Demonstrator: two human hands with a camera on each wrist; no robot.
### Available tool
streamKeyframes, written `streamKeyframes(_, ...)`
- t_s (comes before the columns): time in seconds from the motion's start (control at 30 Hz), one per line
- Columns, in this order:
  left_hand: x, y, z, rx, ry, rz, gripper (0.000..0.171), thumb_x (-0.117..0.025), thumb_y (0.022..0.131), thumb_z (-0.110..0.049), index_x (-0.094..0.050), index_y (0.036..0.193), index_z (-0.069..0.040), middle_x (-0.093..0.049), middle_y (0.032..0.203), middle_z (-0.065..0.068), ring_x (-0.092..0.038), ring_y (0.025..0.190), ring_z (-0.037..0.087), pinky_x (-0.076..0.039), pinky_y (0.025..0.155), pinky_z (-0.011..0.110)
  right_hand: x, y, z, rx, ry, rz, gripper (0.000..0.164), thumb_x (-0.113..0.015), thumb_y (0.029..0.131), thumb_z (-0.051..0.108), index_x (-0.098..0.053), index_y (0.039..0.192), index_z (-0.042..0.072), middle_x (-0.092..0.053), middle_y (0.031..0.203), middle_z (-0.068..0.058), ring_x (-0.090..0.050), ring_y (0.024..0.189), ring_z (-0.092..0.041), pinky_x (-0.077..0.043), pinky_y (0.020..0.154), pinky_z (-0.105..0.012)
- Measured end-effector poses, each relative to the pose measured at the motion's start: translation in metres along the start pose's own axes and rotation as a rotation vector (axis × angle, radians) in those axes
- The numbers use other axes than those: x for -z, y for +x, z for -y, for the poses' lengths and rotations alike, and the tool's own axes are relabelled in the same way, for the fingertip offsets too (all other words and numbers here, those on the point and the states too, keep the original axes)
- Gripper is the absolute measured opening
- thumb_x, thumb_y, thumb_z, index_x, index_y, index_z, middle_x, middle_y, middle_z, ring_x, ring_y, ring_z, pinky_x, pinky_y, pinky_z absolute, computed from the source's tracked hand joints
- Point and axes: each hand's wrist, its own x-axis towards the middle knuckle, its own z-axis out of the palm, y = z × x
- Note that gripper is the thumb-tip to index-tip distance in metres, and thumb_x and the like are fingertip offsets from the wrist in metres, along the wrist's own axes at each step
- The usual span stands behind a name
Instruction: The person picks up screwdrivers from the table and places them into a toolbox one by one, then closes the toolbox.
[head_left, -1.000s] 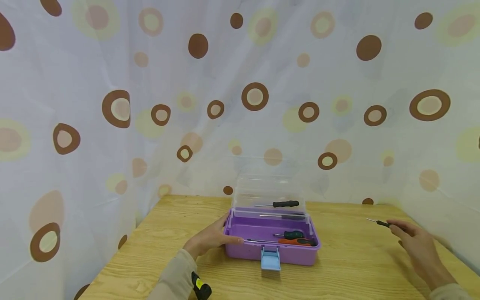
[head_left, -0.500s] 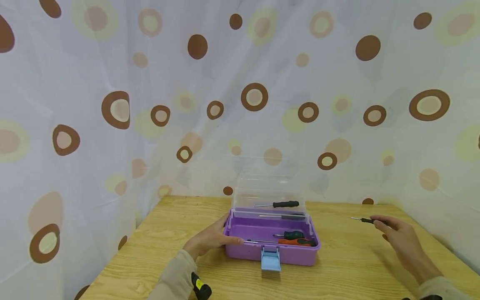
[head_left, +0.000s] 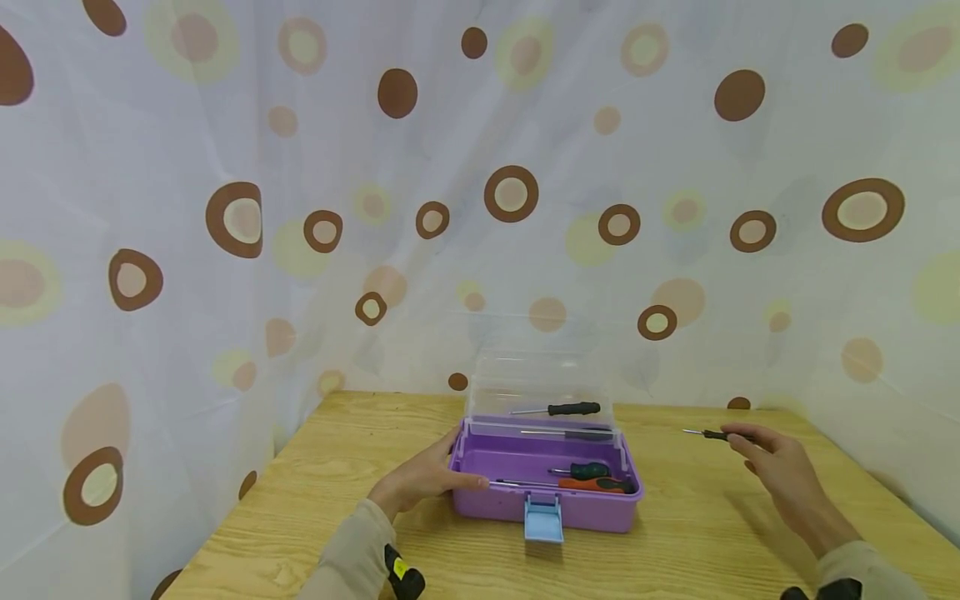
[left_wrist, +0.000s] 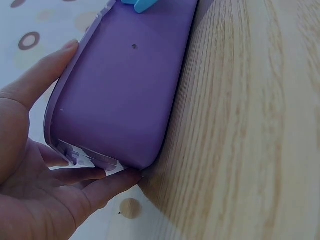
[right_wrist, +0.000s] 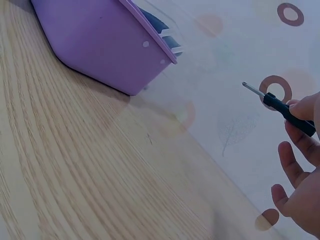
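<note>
A purple toolbox [head_left: 491,505] with its clear lid [head_left: 536,379] tipped back rests on the wooden table. My left hand [head_left: 422,480] grips its left end, thumb along the front rim; the left wrist view has the fingers against the end wall. To the right of the box, above the table, my right hand [head_left: 786,477] pinches a small screwdriver [right_wrist: 287,114] by its black handle, with the short metal shaft pointing left. Inside the toolbox lie an orange-and-black screwdriver [head_left: 595,484] and a stubby dark green screwdriver [head_left: 588,471]. A black-handled screwdriver [head_left: 574,409] lies in the lid.
Another dark-handled screwdriver [head_left: 588,434] shows near the lid's hinge edge. A light blue latch [head_left: 543,523] hangs down at the toolbox's front. Behind the table [head_left: 697,550] hangs a white curtain [head_left: 570,142] with brown circles, which also runs along both sides.
My right hand has moved left toward the toolbox, carrying the small screwdriver. The left hand and the toolbox have stayed in place.
</note>
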Motion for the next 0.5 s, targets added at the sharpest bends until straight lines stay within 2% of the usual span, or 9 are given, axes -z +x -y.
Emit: streamKeyframes(0.5,0.0,-0.001,-0.002,0.0,0.001,-0.001,0.111,-0.084,0.089,-0.023,-0.005,0.167,-0.009,-0.024,0.165,0.022,-0.035,0.144,0.041,-0.027,0.118,0.06,-0.02,0.006,0.015,0.042,0.015,0.003,0.035,-0.061,0.106,0.032,-0.069,0.132,0.009,-0.058,0.116,0.028,-0.055,0.103,0.011,-0.051,0.081,-0.015)
